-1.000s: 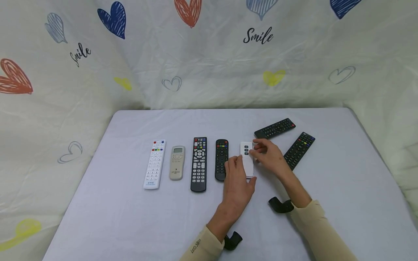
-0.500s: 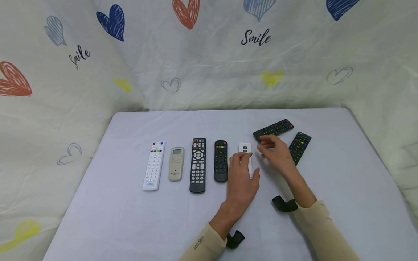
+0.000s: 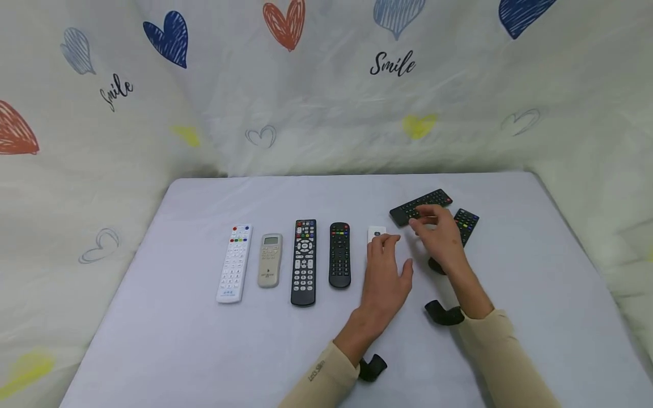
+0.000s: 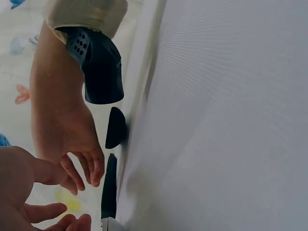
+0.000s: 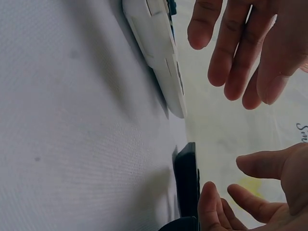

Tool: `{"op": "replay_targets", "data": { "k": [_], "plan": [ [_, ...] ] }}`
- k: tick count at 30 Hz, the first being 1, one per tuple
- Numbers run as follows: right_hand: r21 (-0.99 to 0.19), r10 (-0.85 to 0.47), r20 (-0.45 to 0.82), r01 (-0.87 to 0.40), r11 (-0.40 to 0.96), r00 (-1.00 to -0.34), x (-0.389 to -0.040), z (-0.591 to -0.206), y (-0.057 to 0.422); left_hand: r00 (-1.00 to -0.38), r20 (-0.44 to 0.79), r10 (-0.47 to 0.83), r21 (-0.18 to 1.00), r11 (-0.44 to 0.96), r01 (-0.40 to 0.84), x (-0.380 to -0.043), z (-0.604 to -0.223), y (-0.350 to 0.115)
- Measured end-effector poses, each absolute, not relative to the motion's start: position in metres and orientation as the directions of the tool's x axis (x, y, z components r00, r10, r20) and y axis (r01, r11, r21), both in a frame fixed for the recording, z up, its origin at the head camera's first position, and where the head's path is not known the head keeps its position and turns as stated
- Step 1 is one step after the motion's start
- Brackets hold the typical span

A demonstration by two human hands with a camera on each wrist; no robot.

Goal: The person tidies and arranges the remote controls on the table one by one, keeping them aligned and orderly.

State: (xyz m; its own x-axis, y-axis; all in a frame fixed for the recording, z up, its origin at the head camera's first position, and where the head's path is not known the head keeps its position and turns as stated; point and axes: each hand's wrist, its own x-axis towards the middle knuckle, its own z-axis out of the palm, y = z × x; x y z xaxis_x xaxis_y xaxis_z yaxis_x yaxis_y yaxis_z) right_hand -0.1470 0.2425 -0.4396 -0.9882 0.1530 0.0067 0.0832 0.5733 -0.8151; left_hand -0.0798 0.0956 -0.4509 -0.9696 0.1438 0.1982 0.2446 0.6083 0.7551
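Observation:
My left hand [image 3: 386, 275] hovers over a small white remote control [image 3: 376, 231], hiding most of it; its fingers are loosely bent with nothing between them. My right hand [image 3: 441, 235] hangs above the table to the right, thumb and fingers parted and holding nothing. Its fingertips overlap the near side of a black remote [image 3: 431, 198] lying slanted at the back. Under the right hand and wrist a second black remote [image 3: 467, 224] is partly covered. In the right wrist view the white remote [image 5: 156, 53] lies flat, below the left hand's fingers [image 5: 233, 57].
To the left stand, in a row, a black remote [image 3: 339, 255], a longer black remote [image 3: 304, 263], a beige remote [image 3: 270, 260] with a small screen, and a white remote [image 3: 234, 263]. A white cloth [image 3: 204, 351] covers the table. Black devices [image 3: 445, 313] sit at both wrists.
My right hand has let go of the small white remote and moved right toward the slanted black remotes. My left hand has come off its side and now covers more of it.

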Motion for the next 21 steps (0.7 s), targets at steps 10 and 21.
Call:
{"op": "replay_targets", "data": {
  "k": [10,21],
  "plan": [
    [-0.817,0.216,0.01,0.117,0.565,-0.976,-0.153,-0.434,0.253,-0.981,0.086,0.175,0.803,0.571,0.172,-0.086,-0.451,0.107],
    [-0.798,0.222,-0.037,0.163,0.58,-0.974,-0.16,-0.433,0.264,-0.989,0.027,0.149,0.844,0.526,0.103,-0.099,-0.453,0.113]
  ]
}}
